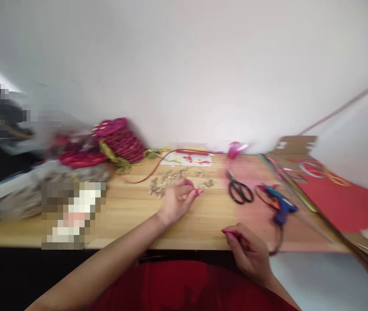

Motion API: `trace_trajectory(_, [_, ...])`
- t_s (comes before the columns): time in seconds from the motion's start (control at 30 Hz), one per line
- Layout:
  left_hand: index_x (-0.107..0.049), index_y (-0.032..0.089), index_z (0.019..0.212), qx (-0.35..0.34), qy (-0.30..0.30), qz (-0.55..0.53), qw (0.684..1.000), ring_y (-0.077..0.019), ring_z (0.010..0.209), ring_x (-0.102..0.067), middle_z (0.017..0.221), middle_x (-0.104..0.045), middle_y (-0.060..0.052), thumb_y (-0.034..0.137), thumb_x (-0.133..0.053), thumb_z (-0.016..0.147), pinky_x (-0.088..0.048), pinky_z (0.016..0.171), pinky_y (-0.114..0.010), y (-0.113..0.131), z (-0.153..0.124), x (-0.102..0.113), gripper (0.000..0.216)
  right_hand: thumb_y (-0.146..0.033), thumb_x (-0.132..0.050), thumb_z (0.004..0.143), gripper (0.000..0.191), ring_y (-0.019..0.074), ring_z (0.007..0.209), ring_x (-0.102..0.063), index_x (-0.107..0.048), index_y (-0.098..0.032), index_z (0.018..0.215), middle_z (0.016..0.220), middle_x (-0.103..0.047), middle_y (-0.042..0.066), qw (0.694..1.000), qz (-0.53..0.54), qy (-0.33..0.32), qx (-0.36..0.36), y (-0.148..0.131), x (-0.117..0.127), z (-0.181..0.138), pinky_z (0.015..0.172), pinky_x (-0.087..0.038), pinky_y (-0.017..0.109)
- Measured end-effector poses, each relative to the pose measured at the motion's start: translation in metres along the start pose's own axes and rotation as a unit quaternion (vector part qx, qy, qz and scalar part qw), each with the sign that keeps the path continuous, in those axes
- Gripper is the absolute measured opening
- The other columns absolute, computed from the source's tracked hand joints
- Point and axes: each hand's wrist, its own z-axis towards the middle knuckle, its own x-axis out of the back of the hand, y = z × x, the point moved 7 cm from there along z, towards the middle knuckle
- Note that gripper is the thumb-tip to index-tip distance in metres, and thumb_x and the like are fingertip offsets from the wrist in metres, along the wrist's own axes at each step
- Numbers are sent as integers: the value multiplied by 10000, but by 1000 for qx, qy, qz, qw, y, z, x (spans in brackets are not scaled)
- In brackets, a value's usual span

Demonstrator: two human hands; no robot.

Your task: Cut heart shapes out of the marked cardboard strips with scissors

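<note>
My left hand [179, 199] rests on the wooden table [132, 216], fingers curled and pinched at the near edge of a scatter of small tan pieces [171, 179]; what it pinches is too blurred to name. My right hand [247, 250] hovers at the table's front edge with its fingers curled in, and whether it holds anything I cannot see. Black-handled scissors [239, 189] lie to the right of the left hand. A blue glue gun [281, 206] lies further right.
A pile of pink and red woven items [115, 140] sits at the back left, with a red cord [158, 166] trailing from it. Red sheets and cardboard [342, 198] cover the right side. A pink object [235, 149] stands by the white wall.
</note>
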Motion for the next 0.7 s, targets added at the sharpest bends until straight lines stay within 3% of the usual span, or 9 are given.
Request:
trace_trajectory(0.03, [-792, 211, 929, -21, 28, -3, 999, -202, 961, -657, 962, -724, -85, 262, -588, 959, -510, 863, -328, 2, 3, -3, 213, -188, -571, 964, 126, 149, 632, -616, -690, -221, 939, 731, -657, 5, 1000, -3, 10, -4, -4, 8, 0, 567, -467, 260])
trace_trajectory(0.1, [-754, 242, 1171, -50, 46, 4, 998, -212, 1060, -651, 1099, -720, -88, 209, -576, 958, -510, 942, -360, 0, 5, -13, 279, -198, -555, 973, 155, 153, 650, -614, -694, -214, 905, 720, -655, 8, 999, -27, 31, -9, -8, 28, 2, 600, -469, 271])
trace_trajectory(0.2, [-744, 257, 1195, -78, 54, 24, 995, -204, 1004, -666, 1072, -721, -72, 212, -625, 926, -533, 908, -345, -14, 2, -23, 298, -229, -508, 1001, 230, 155, 654, -601, -697, -208, 872, 710, -646, 13, 991, -94, 85, -37, 3, 67, 2, 621, -468, 278])
trace_trajectory(0.27, [-774, 248, 1097, -77, 40, 27, 996, -193, 929, -682, 1016, -737, -59, 228, -634, 914, -545, 876, -327, -28, -2, -26, 231, -248, -481, 1014, 246, 170, 712, -628, -692, -204, 896, 751, -665, 26, 974, -164, 140, -70, 21, 99, -2, 671, -492, 290])
trace_trajectory(0.33, [-783, 232, 1016, -38, 47, 32, 998, -196, 888, -689, 979, -749, -55, 287, -646, 905, -557, 863, -328, -46, -5, -23, 184, -261, -452, 1016, 245, 197, 811, -652, -688, -200, 997, 877, -705, 57, 943, -257, 178, -111, 44, 131, -8, 753, -516, 321])
trace_trajectory(0.4, [-781, 224, 985, -5, 46, 48, 998, -199, 859, -692, 957, -762, -55, 339, -663, 885, -562, 875, -339, -58, -7, -20, 193, -266, -465, 985, 244, 230, 925, -644, -664, -193, 1105, 1002, -709, 89, 887, -397, 170, -163, 67, 157, -15, 841, -519, 355])
trace_trajectory(0.47, [-775, 232, 959, 13, 25, 53, 998, -203, 876, -698, 958, -769, -55, 350, -656, 881, -563, 886, -341, -62, -7, -22, 185, -242, -537, 917, 228, 286, 1026, -613, -672, -166, 1086, 1048, -696, 131, 858, -443, 168, -198, 87, 181, -23, 938, -487, 422])
trace_trajectory(0.57, [-769, 273, 947, 14, -1, 35, 999, -213, 899, -705, 988, -769, -37, 358, -661, 864, -575, 850, -340, -62, -9, -27, 161, -212, -590, 841, 281, 376, 1094, -561, -682, -123, 1091, 1120, -663, 201, 815, -491, 175, -253, 103, 210, -41, 955, -441, 529])
trace_trajectory(0.7, [-772, 348, 993, 29, -18, 14, 999, -224, 930, -708, 1022, -771, 12, 384, -666, 850, -563, 930, -368, -65, -13, -32, 182, -197, -605, 820, 407, 420, 1225, -481, -647, -121, 1217, 1309, -595, 228, 768, -538, 170, -303, 105, 227, -66, 977, -382, 569])
